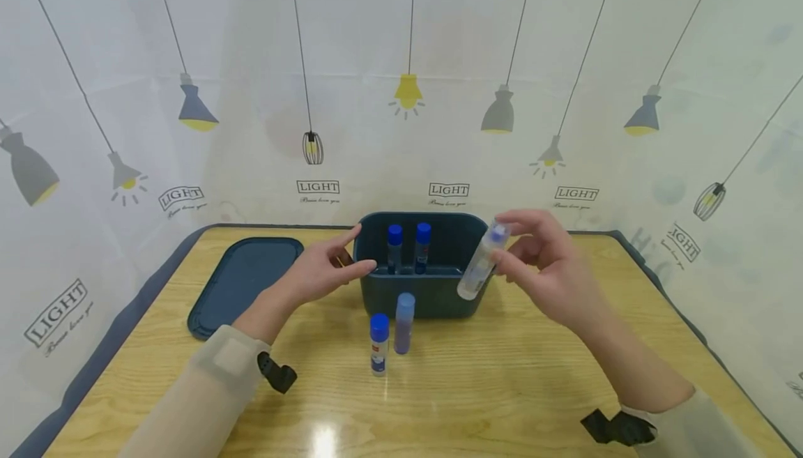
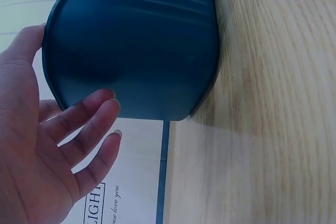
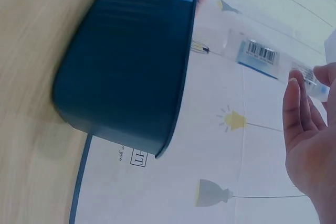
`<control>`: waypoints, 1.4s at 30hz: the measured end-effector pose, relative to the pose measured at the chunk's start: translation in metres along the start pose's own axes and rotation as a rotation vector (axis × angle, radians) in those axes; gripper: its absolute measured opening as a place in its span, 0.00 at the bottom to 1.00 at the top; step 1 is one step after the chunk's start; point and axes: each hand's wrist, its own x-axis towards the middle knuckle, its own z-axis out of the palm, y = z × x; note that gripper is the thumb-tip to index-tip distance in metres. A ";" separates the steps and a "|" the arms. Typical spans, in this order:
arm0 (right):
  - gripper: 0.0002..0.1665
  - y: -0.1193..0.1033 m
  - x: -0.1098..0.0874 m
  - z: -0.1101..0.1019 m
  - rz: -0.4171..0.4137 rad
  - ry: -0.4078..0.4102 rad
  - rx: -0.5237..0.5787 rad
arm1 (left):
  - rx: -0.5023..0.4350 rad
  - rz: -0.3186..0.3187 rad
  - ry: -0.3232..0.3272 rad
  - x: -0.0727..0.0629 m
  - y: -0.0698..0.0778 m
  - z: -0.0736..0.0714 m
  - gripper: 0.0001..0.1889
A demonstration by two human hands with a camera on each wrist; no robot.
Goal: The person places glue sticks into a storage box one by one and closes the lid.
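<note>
My right hand (image 1: 546, 270) pinches a clear glue stick (image 1: 479, 263) between thumb and fingers. It is tilted, cap end up, by the front right corner of a dark blue bin (image 1: 417, 298). In the right wrist view, the held glue stick (image 3: 262, 53) shows a barcode label. My left hand (image 1: 323, 266) rests at the bin's left end, thumb at the rim and fingers loosely spread. Inside the bin, a glue stick (image 1: 394, 245) and another glue stick (image 1: 423, 245) stand upright with blue caps. In front stand a blue-capped glue stick (image 1: 379, 346) and a light-blue glue stick (image 1: 404, 322).
A dark blue lid (image 1: 247, 280) lies flat on the wooden table (image 1: 502, 402) to the left of the bin. White cloth (image 1: 357, 40) printed with lamps hangs behind and around the table.
</note>
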 end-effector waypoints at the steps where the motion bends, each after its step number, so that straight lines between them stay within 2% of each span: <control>1: 0.30 0.001 0.005 -0.002 -0.002 0.019 0.006 | -0.004 0.003 -0.001 0.000 0.000 0.000 0.49; 6: 0.28 0.011 0.026 -0.005 0.066 0.081 -0.080 | -0.018 0.013 -0.002 0.000 -0.002 0.000 0.49; 12: 0.24 0.042 0.042 0.000 0.180 0.074 -0.167 | -0.013 0.014 -0.002 0.001 -0.003 0.000 0.48; 19: 0.25 0.084 0.052 0.021 0.294 -0.050 -0.254 | -0.006 0.031 0.004 0.002 -0.003 0.000 0.48; 24: 0.24 0.105 0.060 0.032 0.323 -0.136 -0.283 | -0.013 0.028 0.012 0.002 -0.005 0.002 0.48; 29: 0.24 0.115 0.065 0.038 0.328 -0.177 -0.298 | -0.028 0.020 0.015 0.002 -0.005 0.003 0.48; 35: 0.23 0.123 0.064 0.040 0.340 -0.168 -0.364 | -0.051 0.013 0.001 0.002 -0.005 0.005 0.48; 42: 0.22 0.125 0.065 0.042 0.389 -0.235 -0.415 | -0.084 -0.002 0.000 0.001 -0.008 0.004 0.48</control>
